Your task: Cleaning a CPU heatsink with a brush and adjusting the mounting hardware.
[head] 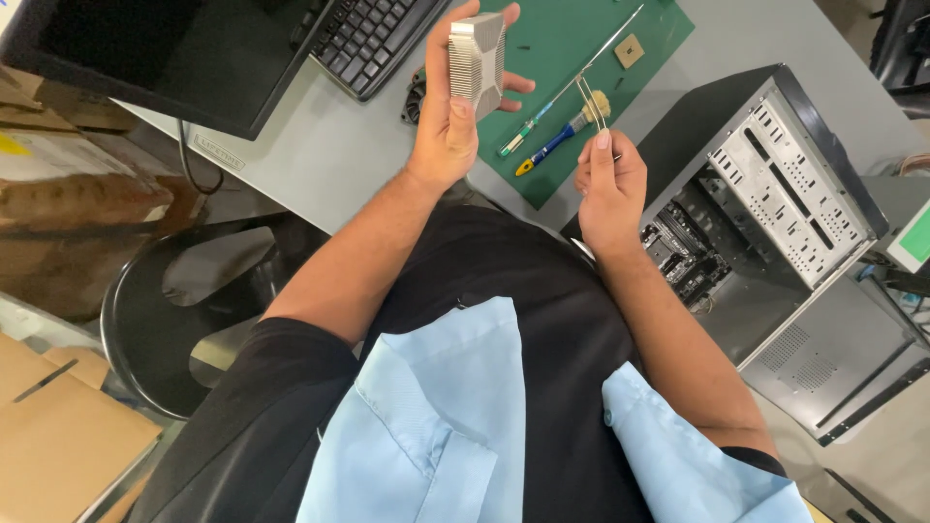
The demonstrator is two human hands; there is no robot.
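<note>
My left hand (448, 116) holds up a finned metal heatsink (477, 60) by its sides, fins facing me. My right hand (608, 184) pinches a thin bent wire clip (589, 99) between thumb and fingers, beside the heatsink. Below both hands lies a green mat (562, 39) with a long screwdriver (567, 85) with a green handle and a brush (562, 134) with a blue and yellow handle. A small square tan part (629, 50) rests on the mat further back.
An open computer case (775, 223) lies on its side at the right, its circuit board (683, 254) showing. A black keyboard (373, 37) and monitor (165, 53) are at the top left. A black stool (184, 310) and cardboard boxes (58, 436) stand at the left.
</note>
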